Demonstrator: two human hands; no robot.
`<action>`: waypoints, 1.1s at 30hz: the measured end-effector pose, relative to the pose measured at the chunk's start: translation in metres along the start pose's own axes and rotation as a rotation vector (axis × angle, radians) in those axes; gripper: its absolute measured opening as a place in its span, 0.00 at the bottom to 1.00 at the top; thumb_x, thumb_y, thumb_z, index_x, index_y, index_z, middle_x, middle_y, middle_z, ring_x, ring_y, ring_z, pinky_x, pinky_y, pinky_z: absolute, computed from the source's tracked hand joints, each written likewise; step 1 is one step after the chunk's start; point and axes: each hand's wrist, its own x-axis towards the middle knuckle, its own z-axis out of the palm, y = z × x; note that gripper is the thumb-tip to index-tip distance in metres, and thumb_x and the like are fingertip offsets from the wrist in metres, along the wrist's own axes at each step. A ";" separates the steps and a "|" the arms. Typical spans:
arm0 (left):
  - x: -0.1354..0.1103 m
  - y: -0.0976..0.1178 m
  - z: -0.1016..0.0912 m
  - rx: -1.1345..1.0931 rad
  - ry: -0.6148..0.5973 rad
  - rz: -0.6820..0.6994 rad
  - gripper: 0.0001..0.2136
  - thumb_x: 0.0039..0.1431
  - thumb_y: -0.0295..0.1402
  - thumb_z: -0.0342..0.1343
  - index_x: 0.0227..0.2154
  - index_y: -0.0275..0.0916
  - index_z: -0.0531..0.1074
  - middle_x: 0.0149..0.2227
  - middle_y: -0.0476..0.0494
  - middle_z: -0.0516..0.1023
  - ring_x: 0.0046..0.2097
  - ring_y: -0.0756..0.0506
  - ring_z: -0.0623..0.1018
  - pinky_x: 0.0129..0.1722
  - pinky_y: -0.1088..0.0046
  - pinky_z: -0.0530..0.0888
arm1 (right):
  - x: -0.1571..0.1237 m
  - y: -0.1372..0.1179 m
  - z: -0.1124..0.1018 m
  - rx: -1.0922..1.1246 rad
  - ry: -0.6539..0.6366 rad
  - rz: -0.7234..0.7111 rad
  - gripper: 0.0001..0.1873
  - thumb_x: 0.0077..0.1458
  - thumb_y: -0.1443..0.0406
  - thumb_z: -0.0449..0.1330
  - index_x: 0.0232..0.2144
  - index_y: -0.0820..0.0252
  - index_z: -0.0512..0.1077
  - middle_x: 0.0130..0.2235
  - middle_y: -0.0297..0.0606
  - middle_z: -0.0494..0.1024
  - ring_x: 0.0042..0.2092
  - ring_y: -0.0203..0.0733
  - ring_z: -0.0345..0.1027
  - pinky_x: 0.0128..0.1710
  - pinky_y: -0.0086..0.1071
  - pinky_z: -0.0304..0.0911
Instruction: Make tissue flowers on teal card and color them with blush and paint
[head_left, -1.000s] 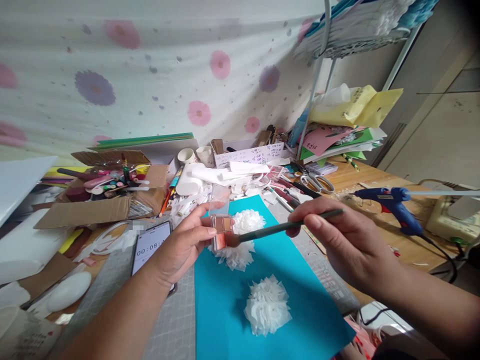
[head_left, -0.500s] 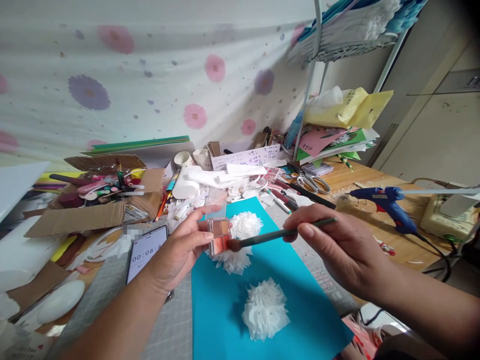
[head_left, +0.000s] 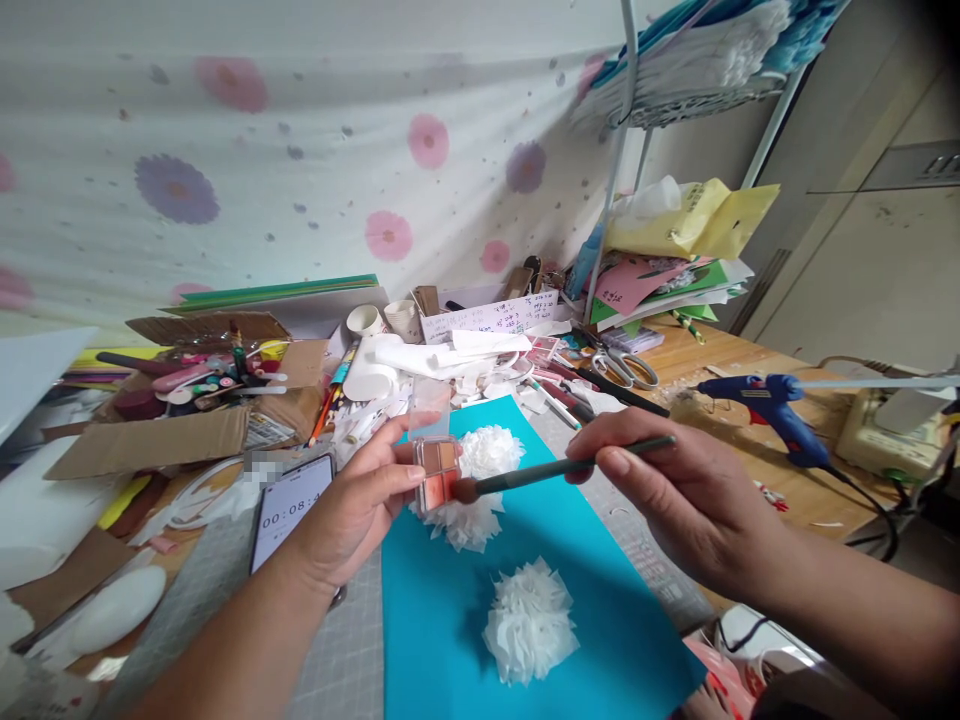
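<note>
My left hand (head_left: 360, 505) grips a small eyeshadow palette (head_left: 437, 472) by its left edge, its clear lid flipped up and its brown and orange pans facing me. My right hand (head_left: 667, 500) pinches a dark green makeup brush (head_left: 547, 472) around its handle. The brown bristles rest at the lower right orange pan, seemingly touching it. Behind and below the palette, white ruffled paper flowers (head_left: 491, 452) lie on a turquoise sheet (head_left: 435, 620). A further white paper flower (head_left: 531, 622) sits nearer to me; part of one flower is hidden by the palette.
A phone (head_left: 292, 500) showing a timer lies left of the sheet, on a grey cutting mat (head_left: 337, 650). A cardboard box (head_left: 150, 445) of craft supplies stands at left. Scissors (head_left: 622, 367), paper cups (head_left: 365, 320) and scraps lie behind. A blue glue gun (head_left: 780, 400) is at right.
The view has shifted very slightly. Both hands, the palette and the brush keep nearly the same positions, with the bristles still at the orange pan.
</note>
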 end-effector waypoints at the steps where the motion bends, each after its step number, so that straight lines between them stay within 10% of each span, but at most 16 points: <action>1: 0.000 0.000 0.000 -0.004 0.003 -0.001 0.29 0.51 0.34 0.59 0.57 0.44 0.63 0.47 0.40 0.81 0.47 0.38 0.78 0.39 0.68 0.70 | 0.000 0.001 0.000 0.004 0.014 0.006 0.08 0.67 0.64 0.52 0.38 0.56 0.71 0.33 0.34 0.77 0.35 0.35 0.73 0.34 0.27 0.68; 33: -0.002 -0.003 0.007 -0.031 -0.016 0.011 0.31 0.51 0.37 0.63 0.58 0.45 0.62 0.48 0.40 0.80 0.48 0.37 0.78 0.41 0.67 0.72 | 0.000 -0.002 -0.008 -0.019 0.048 -0.033 0.08 0.66 0.64 0.53 0.38 0.56 0.72 0.32 0.37 0.77 0.33 0.38 0.73 0.32 0.30 0.69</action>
